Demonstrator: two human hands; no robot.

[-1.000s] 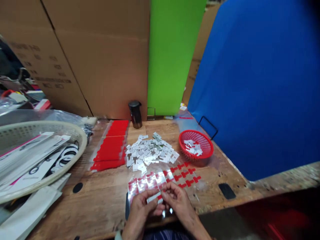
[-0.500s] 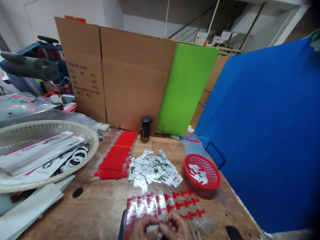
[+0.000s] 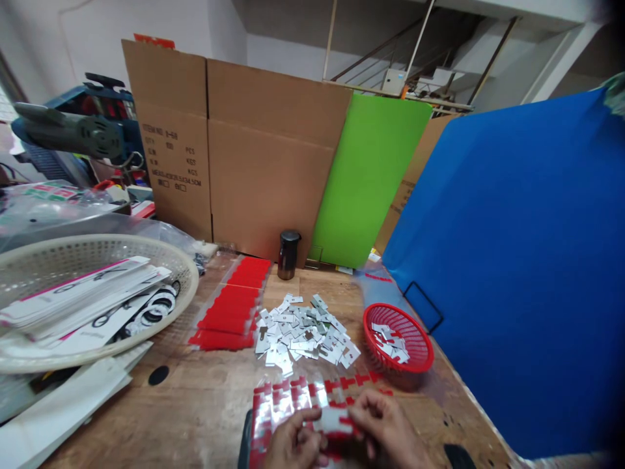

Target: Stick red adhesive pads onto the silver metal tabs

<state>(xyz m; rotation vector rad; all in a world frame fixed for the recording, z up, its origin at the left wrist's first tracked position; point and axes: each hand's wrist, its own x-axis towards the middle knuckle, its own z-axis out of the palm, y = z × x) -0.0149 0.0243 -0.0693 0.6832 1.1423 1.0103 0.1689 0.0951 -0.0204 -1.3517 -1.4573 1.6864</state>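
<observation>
A small metal plate (image 3: 333, 419) with red at its right end is held low in front of me. The fingers of my left hand (image 3: 293, 441) pinch its left end. My right hand (image 3: 388, 426) has thumb and fingers closed at the right end, where the red shows; whether that is a separate piece I cannot tell. Below the hands lies a clear sheet with red T-shaped stickers (image 3: 262, 417), partly covered by them. Beyond it spreads a loose heap of small silvery plates (image 3: 303, 335).
A red basket (image 3: 424, 365) with several plates stands right of the heap. More red sticker sheets (image 3: 229, 309) lie to the left. A dark lidded jug (image 3: 288, 254) stands at the back. A cream basket (image 3: 188, 280) fills the left; a blue panel (image 3: 508, 260) bounds the right.
My hands have moved apart and the right one has shifted right. The metal plate between them now shows more fully. The view has shifted slightly.
</observation>
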